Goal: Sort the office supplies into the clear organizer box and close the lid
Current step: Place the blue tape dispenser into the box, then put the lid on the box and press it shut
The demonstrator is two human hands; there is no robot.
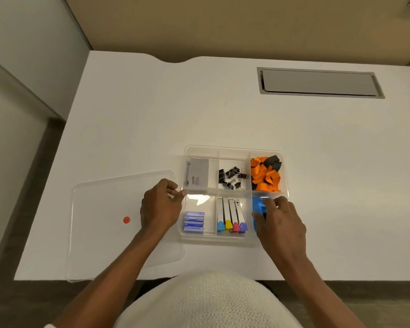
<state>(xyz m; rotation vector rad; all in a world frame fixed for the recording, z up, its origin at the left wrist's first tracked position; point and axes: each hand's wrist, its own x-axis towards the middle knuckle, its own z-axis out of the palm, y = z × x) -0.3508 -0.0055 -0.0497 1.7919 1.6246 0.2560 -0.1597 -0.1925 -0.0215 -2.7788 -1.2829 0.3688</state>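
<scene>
Clear plastic organizer box (234, 151), six compartments, sits open on smooth white counter (246, 119). Flat clear lid (100, 209) with orange dot lies just left of it, on the counter. Left hand (160, 208) rests on the lid, fingertips pinched at the box's left rim. Right hand (281, 221) closed around glossy blue stapler (258, 205) in the near-right compartment. Black binder clips (231, 177) back-middle, orange-and-black curled pieces (265, 174) back-right, grey carton (198, 172) back-left.

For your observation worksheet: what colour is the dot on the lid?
Orange-red dot, head view.
</scene>
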